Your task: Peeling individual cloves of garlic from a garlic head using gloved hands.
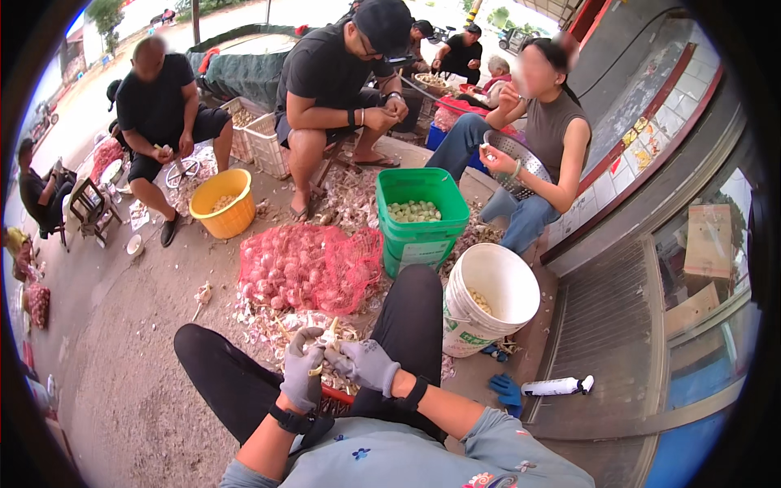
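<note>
Both my hands wear grey work gloves and meet above my lap. My left hand (303,370) and my right hand (366,364) grip a garlic bulb (328,338) between them, its cut stem pointing up and away from me. The fingers hide part of the bulb. Papery garlic skins (305,320) lie heaped on the ground just past my hands. Beyond them rests a red mesh sack (287,268) full of pinkish garlic bulbs. Under my wrists, between my thighs, part of a red basket (335,398) shows.
A white bucket (509,280) and a green bucket (421,238), both holding peeled cloves, stand at my right knee. A yellow tub (223,204) is further left. Several seated people work ahead. A blue glove (505,390) and a white bottle (552,387) lie by the glass door.
</note>
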Motion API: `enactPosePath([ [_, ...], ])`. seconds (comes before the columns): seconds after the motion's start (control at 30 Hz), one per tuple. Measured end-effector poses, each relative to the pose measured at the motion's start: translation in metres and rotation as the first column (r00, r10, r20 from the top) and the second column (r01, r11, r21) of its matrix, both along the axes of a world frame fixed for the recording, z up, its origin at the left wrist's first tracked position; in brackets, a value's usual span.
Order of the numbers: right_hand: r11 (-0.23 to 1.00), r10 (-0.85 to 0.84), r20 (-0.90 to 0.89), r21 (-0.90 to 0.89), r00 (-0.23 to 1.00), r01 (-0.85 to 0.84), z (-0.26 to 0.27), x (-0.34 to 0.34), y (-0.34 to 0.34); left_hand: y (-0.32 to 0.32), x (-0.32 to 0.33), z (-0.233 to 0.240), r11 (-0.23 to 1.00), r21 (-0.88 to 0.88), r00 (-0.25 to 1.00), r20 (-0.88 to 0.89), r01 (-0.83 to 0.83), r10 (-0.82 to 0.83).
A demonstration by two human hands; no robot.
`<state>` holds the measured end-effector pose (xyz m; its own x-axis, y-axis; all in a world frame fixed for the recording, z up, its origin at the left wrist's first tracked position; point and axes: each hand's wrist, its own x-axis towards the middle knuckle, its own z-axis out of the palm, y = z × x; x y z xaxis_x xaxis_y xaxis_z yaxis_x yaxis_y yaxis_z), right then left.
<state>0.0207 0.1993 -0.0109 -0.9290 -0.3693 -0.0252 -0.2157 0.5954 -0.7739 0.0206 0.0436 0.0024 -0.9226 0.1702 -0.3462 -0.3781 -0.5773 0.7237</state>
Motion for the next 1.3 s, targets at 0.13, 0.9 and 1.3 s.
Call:
enactPosePath([
  [0.13,0.999,0.025,0.025,0.021,0.999,-0.026,0.052,-0.012,0.005,0.006,-0.011,0.014,0.993,-0.113,0.998,-0.048,0.037,-0.042],
  [0.9,0.826,-0.139,0.275,-0.497,0.951,0.264,0.031,-0.015,0.007,0.004,-0.018,0.012,1.000,0.018,0.996,-0.082,0.019,-0.018],
  [1.3,0.326,0.112,0.640,-0.746,0.760,0.581,0.042,-0.023,0.021,-0.002,-0.027,0.029,0.781,-0.580,0.894,-0.188,0.233,-0.406],
])
